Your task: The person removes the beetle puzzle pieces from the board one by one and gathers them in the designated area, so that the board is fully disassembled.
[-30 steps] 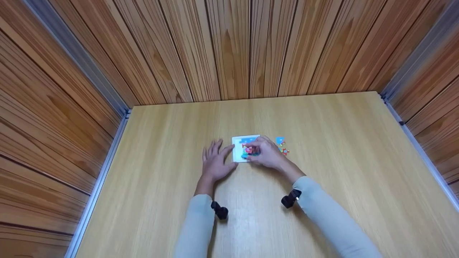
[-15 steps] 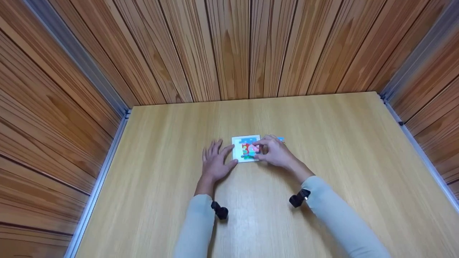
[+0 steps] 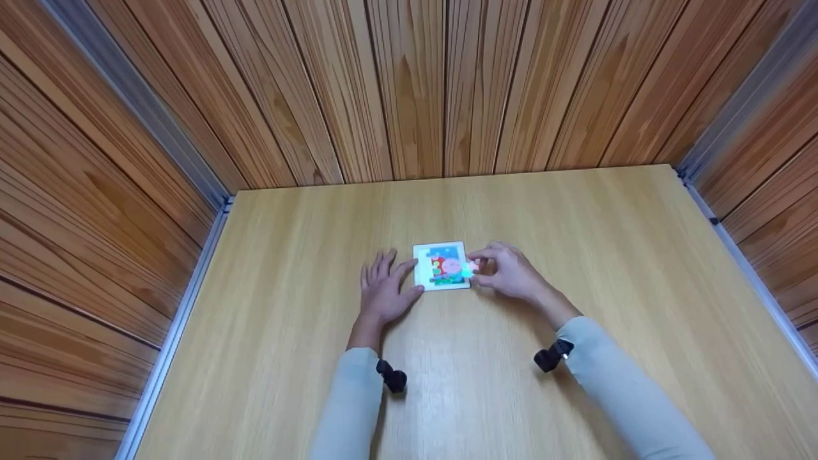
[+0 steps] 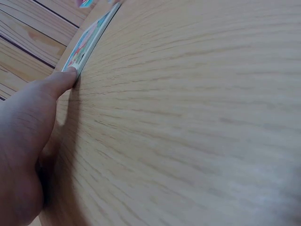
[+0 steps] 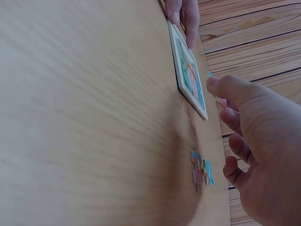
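A small white-framed jigsaw puzzle board (image 3: 422,271) lies flat on the table, its inside showing a pink, red, blue and green cartoon picture. My left hand (image 3: 385,295) rests on the table at its left side, fingers spread, with thumb and index fingertip against the frame. Just off the right edge, my right hand (image 3: 513,276) pinches a light-coloured puzzle piece (image 3: 471,268) between thumb and fingers. From the right wrist, that piece is mostly hidden behind the thumb. Loose puzzle pieces (image 5: 197,170) lie on the table below the right hand, which covers them in the head view.
The wooden table (image 3: 307,255) is bounded by a plank wall (image 3: 422,89) at the back and plank walls at both sides. Metal rails (image 3: 172,326) run along the table's side edges. A small black camera (image 3: 553,355) sits at each wrist.
My right hand has drawn back rightward from over the board to beyond its right edge, pinching a piece, uncovering the picture and covering the loose pieces. The left hand stays in place.
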### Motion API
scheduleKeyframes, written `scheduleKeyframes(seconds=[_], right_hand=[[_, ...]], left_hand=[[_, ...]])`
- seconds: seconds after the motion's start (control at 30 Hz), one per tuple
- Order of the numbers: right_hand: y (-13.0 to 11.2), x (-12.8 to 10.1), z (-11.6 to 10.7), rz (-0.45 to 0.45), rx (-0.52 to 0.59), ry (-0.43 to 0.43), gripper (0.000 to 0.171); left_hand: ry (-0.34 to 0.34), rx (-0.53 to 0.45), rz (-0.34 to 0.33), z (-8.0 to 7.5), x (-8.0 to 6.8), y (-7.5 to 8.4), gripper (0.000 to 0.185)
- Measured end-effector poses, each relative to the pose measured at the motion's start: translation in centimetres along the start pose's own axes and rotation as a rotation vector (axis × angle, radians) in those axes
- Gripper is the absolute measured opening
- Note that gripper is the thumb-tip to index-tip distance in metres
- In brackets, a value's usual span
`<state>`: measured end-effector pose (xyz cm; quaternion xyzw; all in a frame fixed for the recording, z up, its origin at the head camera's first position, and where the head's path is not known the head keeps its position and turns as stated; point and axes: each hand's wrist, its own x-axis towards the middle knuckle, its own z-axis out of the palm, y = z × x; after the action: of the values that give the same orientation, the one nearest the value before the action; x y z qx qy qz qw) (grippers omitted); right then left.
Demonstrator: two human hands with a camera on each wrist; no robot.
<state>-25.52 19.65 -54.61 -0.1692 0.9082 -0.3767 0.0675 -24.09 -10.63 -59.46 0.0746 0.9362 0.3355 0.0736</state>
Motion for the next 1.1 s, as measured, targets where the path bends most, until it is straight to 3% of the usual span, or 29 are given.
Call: scheduleKeyframes(seconds=[0.43, 1.1], right_hand=[[1.9, -1.2, -1.9, -0.011, 0.016, 0.013, 0.045], [3.9, -3.5, -3.0, -0.013, -0.053, -0.015, 0.042]], left_hand=[[0.009, -0.003, 0.007, -0.2, -0.5, 0.5, 0.066], [0.011, -0.002, 0.035, 0.1, 0.0, -0.3, 0.070]])
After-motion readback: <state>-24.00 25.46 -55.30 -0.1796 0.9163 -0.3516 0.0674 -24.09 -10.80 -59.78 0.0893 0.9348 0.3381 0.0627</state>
